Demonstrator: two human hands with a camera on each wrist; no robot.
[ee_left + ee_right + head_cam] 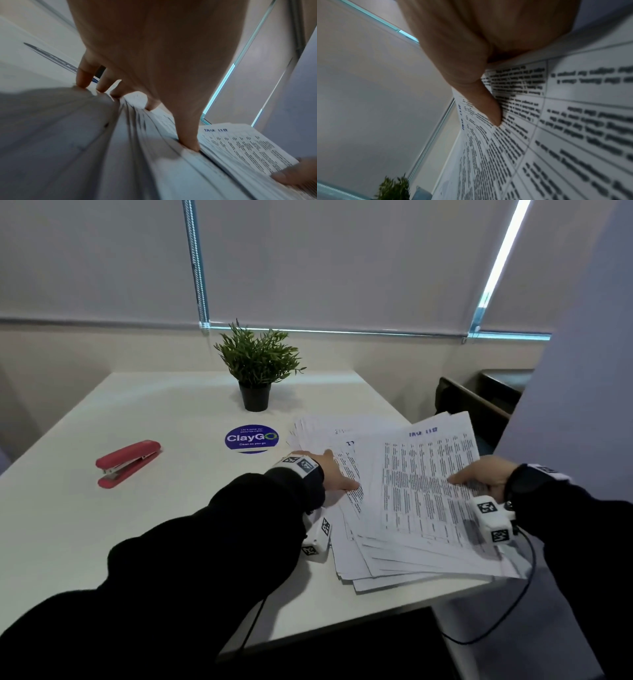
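A loose, fanned stack of printed papers (404,546) lies on the right part of the white table (171,525). My left hand (337,472) rests on the stack's left side, with the straight fingers (82,79) touching the far sheets and the thumb (188,142) pressing on top. My right hand (481,477) pinches the top sheets (424,474) at their right edge. Its thumb (488,108) lies on the printed table of the top page (556,135), and its fingers are hidden underneath. The held sheets are raised slightly above the rest.
A red stapler (128,463) lies on the table's left side. Further back are a round blue ClayGo sticker (251,438) and a small potted plant (257,368). A dark chair (479,409) stands past the right edge. Closed blinds run behind, and a black cable (524,604) hangs off the front.
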